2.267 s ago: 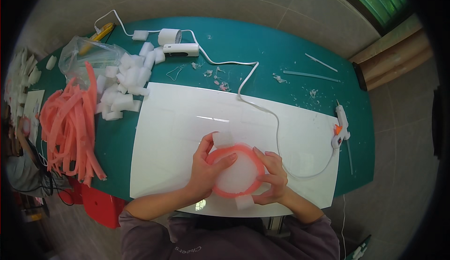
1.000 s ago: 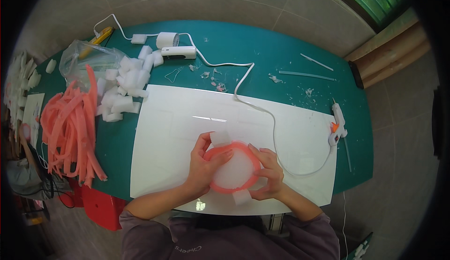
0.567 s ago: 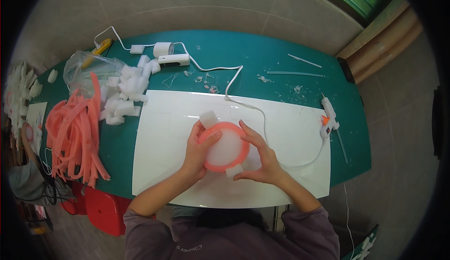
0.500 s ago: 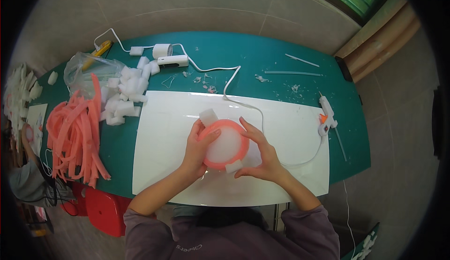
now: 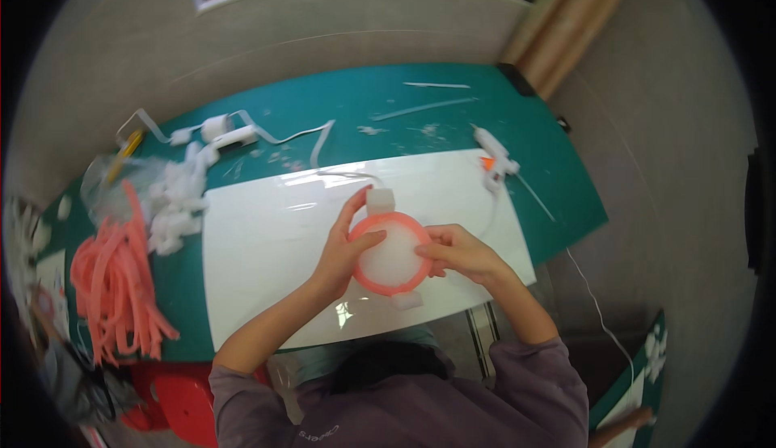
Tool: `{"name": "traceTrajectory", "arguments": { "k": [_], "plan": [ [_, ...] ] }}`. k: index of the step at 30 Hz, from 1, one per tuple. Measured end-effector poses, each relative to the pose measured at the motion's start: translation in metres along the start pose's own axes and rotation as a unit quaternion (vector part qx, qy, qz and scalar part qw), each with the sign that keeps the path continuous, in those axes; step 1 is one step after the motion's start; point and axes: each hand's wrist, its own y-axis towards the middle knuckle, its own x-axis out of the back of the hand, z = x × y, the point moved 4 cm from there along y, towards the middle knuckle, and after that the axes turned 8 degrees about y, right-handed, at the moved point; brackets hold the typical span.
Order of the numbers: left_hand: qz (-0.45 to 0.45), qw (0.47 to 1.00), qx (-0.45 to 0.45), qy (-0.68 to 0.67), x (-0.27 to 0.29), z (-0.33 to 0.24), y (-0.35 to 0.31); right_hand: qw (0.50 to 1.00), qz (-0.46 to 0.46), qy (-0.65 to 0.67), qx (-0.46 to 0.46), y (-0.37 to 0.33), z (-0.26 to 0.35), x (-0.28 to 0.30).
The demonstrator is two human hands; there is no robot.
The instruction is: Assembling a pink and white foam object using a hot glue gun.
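Note:
Over the white board (image 5: pixel 259 278) I hold a round white foam disc (image 5: pixel 394 258) edged by a pink foam ring (image 5: pixel 396 219). A white foam block (image 5: pixel 380 201) sits on the ring's far side. Another white block (image 5: pixel 406 300) is at its near side. My left hand (image 5: pixel 333 260) grips the left rim, thumb on the face and a forefinger reaching up beside the far block. On the right rim my right hand (image 5: pixel 465 254) pinches the piece, its thumb on the front and the other fingers partly hidden behind.
A white glue gun (image 5: pixel 495 157) lies at the board's far right corner on the green table (image 5: pixel 558 189). Pink foam strips (image 5: pixel 121 286), white foam pieces (image 5: pixel 174 214) and a clear bag (image 5: pixel 105 185) lie left. Another person's arm (image 5: pixel 622 428) shows at lower right; a red stool (image 5: pixel 186 399) stands lower left.
My right hand has gone from spread fingers around the ring's right side to a pinch on its rim. The piece has turned slightly, and the whole view has swung.

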Motion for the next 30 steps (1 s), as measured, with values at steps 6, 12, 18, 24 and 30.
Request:
{"name": "traceTrajectory", "arguments": {
  "k": [6,12,18,24,30],
  "plan": [
    [0.051,0.996,0.070,-0.037,-0.042,0.002,0.023,0.955,-0.148,0.199,0.161,-0.081,0.005,0.091],
    [0.051,0.995,0.082,-0.012,-0.017,0.010,0.021,0.694,-0.490,0.313,0.425,-0.271,-0.032,0.224],
    [0.048,0.990,0.116,-0.061,0.020,0.020,0.026,0.364,-0.653,0.332,0.576,-0.475,-0.181,0.279],
    [0.031,0.990,0.118,-0.073,0.031,0.018,0.028,0.126,-0.714,0.384,0.572,-0.513,-0.260,0.261],
    [0.052,0.986,0.143,-0.064,0.028,0.025,0.021,-0.148,-0.724,0.419,0.528,-0.512,-0.300,0.238]
  ]
}}
